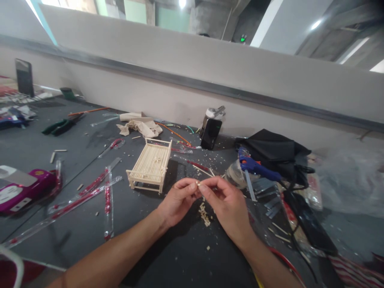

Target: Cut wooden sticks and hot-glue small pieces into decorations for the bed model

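Observation:
My left hand (181,200) and my right hand (223,204) meet over the dark table, thumbs and forefingers pinched together. Between the fingertips is a tiny pale wooden piece (198,183); its exact shape is too small to make out. Just below the hands lies a small heap of cut wooden bits (204,215). To the left of my left hand stands a miniature bed (151,160) built from thin wooden sticks, with raised end rails and a few small bits on its slats.
A blue glue gun (259,167) leans by a black bag (273,150) at right. A phone (211,134) stands upright at the back. Plastic sleeves with red parts (108,204) lie at left, near a purple device (28,188). Another phone (310,222) lies at right.

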The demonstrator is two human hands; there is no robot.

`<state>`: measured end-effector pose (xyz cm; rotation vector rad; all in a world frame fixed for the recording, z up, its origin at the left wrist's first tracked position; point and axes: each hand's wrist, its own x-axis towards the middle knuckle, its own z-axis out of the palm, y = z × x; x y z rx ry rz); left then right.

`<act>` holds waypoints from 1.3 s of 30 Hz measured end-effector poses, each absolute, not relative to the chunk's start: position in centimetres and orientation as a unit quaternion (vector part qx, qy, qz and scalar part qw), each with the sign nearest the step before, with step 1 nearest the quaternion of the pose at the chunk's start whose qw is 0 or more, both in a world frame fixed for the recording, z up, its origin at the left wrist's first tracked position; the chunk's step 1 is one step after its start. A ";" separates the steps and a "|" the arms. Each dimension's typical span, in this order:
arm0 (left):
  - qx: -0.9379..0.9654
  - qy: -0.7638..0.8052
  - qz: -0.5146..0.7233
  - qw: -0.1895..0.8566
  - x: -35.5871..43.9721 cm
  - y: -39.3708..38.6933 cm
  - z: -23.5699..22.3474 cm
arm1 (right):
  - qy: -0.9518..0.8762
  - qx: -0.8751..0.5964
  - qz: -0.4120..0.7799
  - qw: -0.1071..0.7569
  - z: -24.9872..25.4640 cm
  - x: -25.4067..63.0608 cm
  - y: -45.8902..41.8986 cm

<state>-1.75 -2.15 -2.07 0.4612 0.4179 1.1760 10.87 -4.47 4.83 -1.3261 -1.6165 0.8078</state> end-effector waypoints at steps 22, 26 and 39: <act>0.218 0.203 0.545 0.784 -1.8 -2.1 -2.1 | -0.651 -0.541 0.316 0.429 4.7 10.8 -4.5; 0.212 0.196 0.542 0.789 -1.8 -2.1 -2.2 | -0.649 -0.545 0.318 0.426 4.8 10.8 -4.5; 0.203 0.194 0.549 0.787 -1.6 -2.0 -2.3 | -0.700 -0.514 0.220 0.446 4.7 11.2 -4.6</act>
